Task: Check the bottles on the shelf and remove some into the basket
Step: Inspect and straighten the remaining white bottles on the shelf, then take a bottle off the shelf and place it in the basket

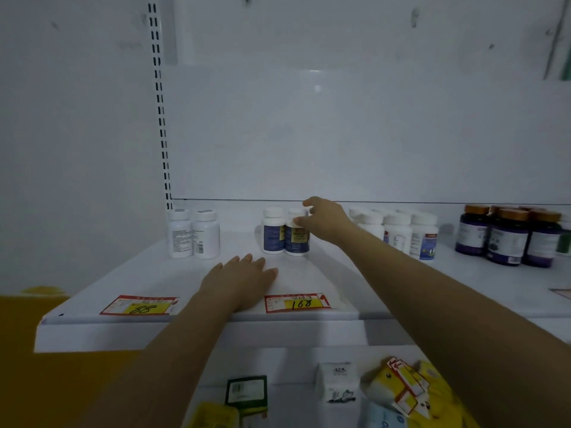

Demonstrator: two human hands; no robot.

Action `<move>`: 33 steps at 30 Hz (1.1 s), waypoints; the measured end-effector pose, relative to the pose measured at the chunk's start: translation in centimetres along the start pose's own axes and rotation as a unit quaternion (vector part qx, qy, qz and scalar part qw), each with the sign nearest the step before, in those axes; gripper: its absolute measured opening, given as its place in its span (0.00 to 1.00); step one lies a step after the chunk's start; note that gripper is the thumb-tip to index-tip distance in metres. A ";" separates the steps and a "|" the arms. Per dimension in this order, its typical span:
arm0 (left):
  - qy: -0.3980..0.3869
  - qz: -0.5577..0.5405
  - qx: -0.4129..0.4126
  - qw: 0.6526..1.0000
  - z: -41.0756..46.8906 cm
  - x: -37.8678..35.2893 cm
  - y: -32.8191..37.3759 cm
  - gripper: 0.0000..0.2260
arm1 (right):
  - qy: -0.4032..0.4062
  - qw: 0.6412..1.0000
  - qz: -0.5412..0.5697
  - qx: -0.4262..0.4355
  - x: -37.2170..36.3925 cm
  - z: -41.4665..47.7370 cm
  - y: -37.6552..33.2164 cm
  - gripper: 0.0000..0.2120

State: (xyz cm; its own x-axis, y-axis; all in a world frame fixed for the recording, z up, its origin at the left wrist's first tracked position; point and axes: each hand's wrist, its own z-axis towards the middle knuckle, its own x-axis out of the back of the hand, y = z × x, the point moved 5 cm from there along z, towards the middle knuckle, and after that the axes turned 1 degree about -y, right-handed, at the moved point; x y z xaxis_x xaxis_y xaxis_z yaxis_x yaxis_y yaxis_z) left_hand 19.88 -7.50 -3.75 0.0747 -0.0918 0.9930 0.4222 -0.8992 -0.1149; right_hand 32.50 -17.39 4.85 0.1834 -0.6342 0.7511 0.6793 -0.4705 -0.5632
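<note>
Lower shelf goods: a green-edged box (246, 392), a white packet (337, 381) and yellow packets with red-and-white tags (401, 389) lie below the front edge of the shelf, nearest the camera.
Shelf: a white shelf (309, 279) with a white back panel; a slotted upright (160, 112) rises from its back left corner.
Price tags: one red-and-yellow tag marked 88 (140, 305) lies at the front edge toward the left; a second marked 168 (297, 302) lies at the front edge near the middle.
Left hand (244, 281): flat, palm down, fingers extended and close together, resting on the shelf between the two tags; it holds nothing.
Right hand (323, 220): reaches to the back of the shelf; fingers are curled around the white cap of the blue-label bottle (297, 239), thumb in front; the bottle stands upright on the shelf.
Second blue-label bottle (273, 231): upright, touching the gripped one on its left.
White bottles, left (194, 233): two, upright, near the back left corner.
White bottles, right (401, 231): a group, upright, just right of the right forearm.
Dark bottles (509, 236): purple with orange-brown caps, grouped toward the right edge.
Basket: not in view.
</note>
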 end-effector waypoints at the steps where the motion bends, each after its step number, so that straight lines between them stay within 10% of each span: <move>1: 0.000 0.000 -0.002 1.000 0.1 -0.1 0.0 0.23 | 0.002 1.000 -0.011 0.004 0.7 -0.3 0.0 0.23; 26: 0.148 -0.222 0.115 0.957 -3.5 7.1 10.7 0.17 | -0.050 0.960 -0.242 0.130 9.4 -0.6 8.4 0.15; 33: 0.071 -0.174 0.103 0.977 -1.6 6.7 17.5 0.23 | -0.003 0.966 -0.209 0.154 9.1 -1.4 8.7 0.05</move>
State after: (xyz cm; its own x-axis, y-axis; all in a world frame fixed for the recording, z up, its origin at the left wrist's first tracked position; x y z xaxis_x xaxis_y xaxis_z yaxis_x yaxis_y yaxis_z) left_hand 26.29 -24.54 0.95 -0.2246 0.1324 0.9654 0.5732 -0.7832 0.2408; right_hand 39.11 -28.10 6.25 -0.1482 -0.4243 0.8933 0.8743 -0.4785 -0.0822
